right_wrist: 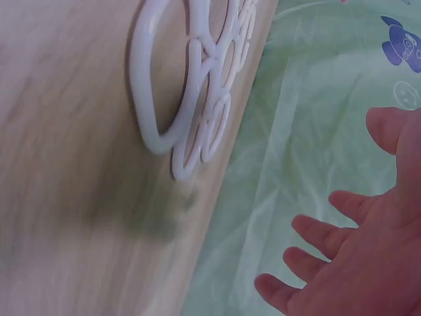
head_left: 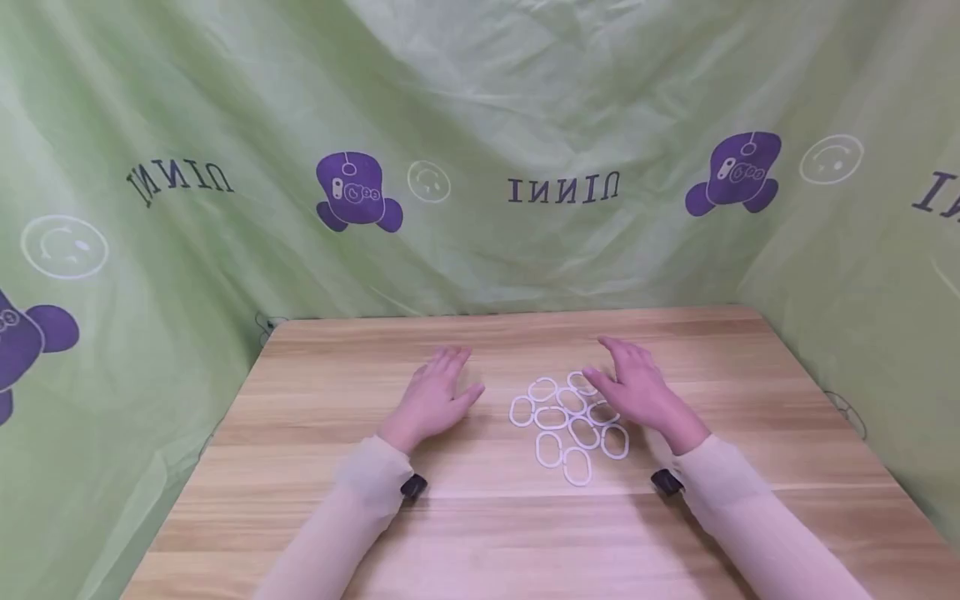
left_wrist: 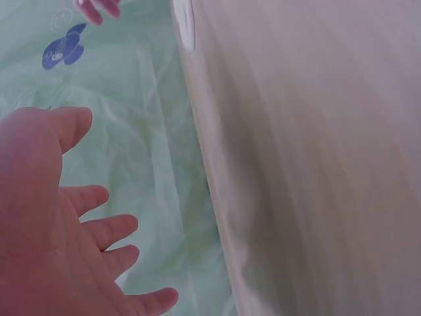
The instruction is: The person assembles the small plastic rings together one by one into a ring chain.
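Left hand [head_left: 431, 402] and right hand [head_left: 636, 388] hover on either side of the 10 white rings [head_left: 567, 417], fingers loosely spread, gripping nothing. From my remote seat, I judge they flank the rings so that either could reach in; the rings lie flat and bunched on the table [head_left: 480, 533], probably so all 10 sit within reach. Head view makes the right hand seem to overlap the rings, but right wrist view shows me it is apart from them. Only the wrist views give me the bare palms.
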